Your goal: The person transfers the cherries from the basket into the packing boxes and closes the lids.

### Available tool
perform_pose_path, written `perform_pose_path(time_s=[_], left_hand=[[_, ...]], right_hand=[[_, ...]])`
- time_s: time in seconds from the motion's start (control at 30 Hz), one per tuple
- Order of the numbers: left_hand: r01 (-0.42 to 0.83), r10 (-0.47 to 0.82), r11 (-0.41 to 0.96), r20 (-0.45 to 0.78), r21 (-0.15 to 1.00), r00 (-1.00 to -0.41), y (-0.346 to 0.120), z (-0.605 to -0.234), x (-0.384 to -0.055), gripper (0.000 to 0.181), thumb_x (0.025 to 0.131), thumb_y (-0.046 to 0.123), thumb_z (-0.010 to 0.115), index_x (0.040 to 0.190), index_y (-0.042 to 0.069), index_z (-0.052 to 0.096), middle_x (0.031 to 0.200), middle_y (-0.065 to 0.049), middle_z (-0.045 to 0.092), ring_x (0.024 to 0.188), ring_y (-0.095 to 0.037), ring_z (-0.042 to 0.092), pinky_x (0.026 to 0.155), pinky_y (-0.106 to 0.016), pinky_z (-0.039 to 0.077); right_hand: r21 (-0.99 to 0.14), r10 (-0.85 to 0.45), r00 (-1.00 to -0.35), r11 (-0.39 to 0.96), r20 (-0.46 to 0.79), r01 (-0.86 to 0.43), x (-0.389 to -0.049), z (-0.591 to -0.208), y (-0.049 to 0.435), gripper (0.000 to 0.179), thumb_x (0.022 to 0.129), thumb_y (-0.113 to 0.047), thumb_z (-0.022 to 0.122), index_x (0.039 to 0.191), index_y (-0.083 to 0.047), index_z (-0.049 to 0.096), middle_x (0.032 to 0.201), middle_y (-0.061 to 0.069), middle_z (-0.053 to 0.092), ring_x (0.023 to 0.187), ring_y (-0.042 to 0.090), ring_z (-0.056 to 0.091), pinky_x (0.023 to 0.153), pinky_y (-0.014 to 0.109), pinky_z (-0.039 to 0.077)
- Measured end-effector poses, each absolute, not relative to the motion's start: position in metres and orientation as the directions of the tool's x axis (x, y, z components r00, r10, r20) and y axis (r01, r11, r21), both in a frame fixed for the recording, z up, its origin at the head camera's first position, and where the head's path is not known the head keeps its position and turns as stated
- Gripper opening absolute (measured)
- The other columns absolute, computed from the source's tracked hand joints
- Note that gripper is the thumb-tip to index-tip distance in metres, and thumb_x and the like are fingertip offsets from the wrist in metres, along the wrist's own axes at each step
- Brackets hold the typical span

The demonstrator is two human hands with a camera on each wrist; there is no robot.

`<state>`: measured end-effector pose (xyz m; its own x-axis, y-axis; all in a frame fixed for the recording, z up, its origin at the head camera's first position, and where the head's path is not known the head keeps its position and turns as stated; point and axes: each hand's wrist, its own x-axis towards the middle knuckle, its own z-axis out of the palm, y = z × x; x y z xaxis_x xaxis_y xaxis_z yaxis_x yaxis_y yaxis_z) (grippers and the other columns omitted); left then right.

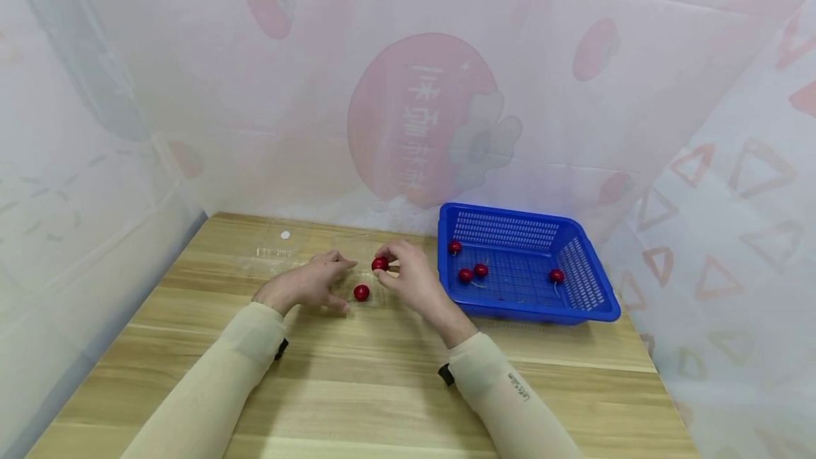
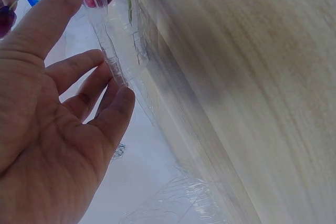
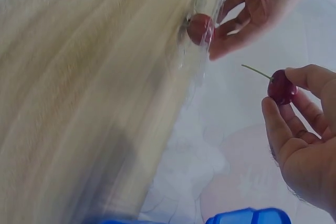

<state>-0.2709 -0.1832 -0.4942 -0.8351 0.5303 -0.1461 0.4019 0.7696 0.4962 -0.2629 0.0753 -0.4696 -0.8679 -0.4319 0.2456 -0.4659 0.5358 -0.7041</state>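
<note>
My right hand (image 1: 411, 278) pinches a dark red cherry (image 3: 282, 88) between thumb and fingertips, its green stem pointing away from the palm. Just beyond my left hand, a clear plastic box (image 2: 116, 51) sits on the table. Another cherry (image 1: 361, 292) lies inside the box, near its front. My left hand (image 1: 314, 282) holds the box, thumb toward the near side and fingers toward the far side. In the right wrist view, the left thumb and fingers (image 3: 224, 45) reach the box's rim. The held cherry is over the box's right side in the head view.
A blue plastic basket (image 1: 529, 314) stands at the right of the wooden table (image 1: 357, 388) with several cherries inside. Left of the box lies a clear plastic piece (image 1: 274, 253) with a white round sticker. A printed cloth (image 1: 306, 126) hangs along the table's back edge.
</note>
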Motion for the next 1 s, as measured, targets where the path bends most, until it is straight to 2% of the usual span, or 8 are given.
perform_pose_path(time_s=[0.27,0.57,1.0], left_hand=[[0.397,0.528,0.774,-0.155,0.494,-0.835,-0.185,-0.496,-0.271,0.096,0.098,0.031,0.099,0.173,-0.004,0.052,0.152,-0.021,0.062,0.130,-0.032,0.061,0.116,-0.058,0.061],[0.397,0.529,0.770,-0.153,0.499,-0.835,-0.184,-0.496,-0.272,0.097,0.097,0.031,0.100,0.173,-0.005,0.051,0.154,-0.023,0.062,0.133,-0.035,0.061,0.118,-0.061,0.062],[0.388,0.528,0.770,-0.164,0.507,-0.833,-0.184,-0.496,-0.273,0.097,0.097,0.031,0.099,0.173,-0.005,0.050,0.153,-0.022,0.062,0.131,-0.033,0.061,0.118,-0.059,0.061]], right_hand=[[-0.690,-0.451,-0.877,0.583,0.165,-0.429,-0.260,-0.478,0.064,0.019,0.110,-0.004,0.080,0.128,-0.003,0.076,0.131,0.016,0.076,0.126,0.032,0.079,0.113,0.047,0.071],[-0.651,-0.439,-0.893,0.651,0.098,-0.392,-0.258,-0.488,0.058,0.021,0.108,-0.004,0.083,0.129,-0.005,0.078,0.132,0.013,0.078,0.129,0.031,0.079,0.112,0.043,0.071],[-0.584,-0.462,-0.880,0.687,0.109,-0.433,-0.259,-0.503,0.051,0.019,0.106,-0.005,0.086,0.124,-0.005,0.080,0.127,0.013,0.080,0.123,0.027,0.078,0.109,0.041,0.069]])
